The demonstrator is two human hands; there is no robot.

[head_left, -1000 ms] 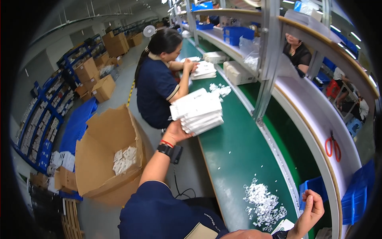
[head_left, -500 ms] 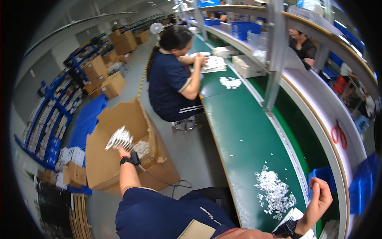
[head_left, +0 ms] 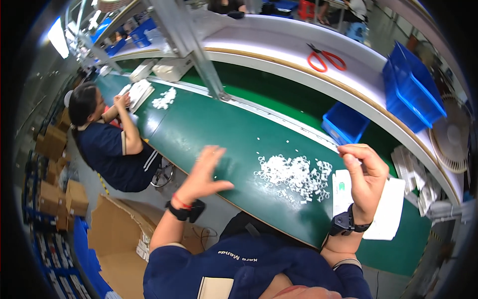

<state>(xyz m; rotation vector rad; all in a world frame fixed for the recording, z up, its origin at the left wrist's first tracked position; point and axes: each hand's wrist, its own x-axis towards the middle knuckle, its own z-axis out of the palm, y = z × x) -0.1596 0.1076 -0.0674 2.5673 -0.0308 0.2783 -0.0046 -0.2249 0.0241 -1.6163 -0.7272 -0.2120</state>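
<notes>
My left hand [head_left: 203, 172] is above the green table's near edge, its fingers spread and nothing in them; motion blurs it a little. To its right lies a loose heap of small white plastic ring-shaped pieces [head_left: 294, 174]. Raised beyond the heap's right side is my right hand [head_left: 367, 174], thumb and fingertips pinched together. What they hold, if anything, is too small to make out. Partly behind that hand and wrist, flat white pieces [head_left: 386, 212] lie stacked on the table, a green mark on one.
An open cardboard box [head_left: 117, 244] with white pieces inside stands lower left. Red-handled scissors [head_left: 326, 59] lie on the white shelf, near a blue bin [head_left: 411, 87]. Another blue bin [head_left: 345, 124] is beneath the shelf. A co-worker [head_left: 107, 134] sits at the table's far left.
My left hand has let go of a fanned stack of flat white pieces at the cardboard box and come back over the table. The view has swung right. My right hand stays pinched.
</notes>
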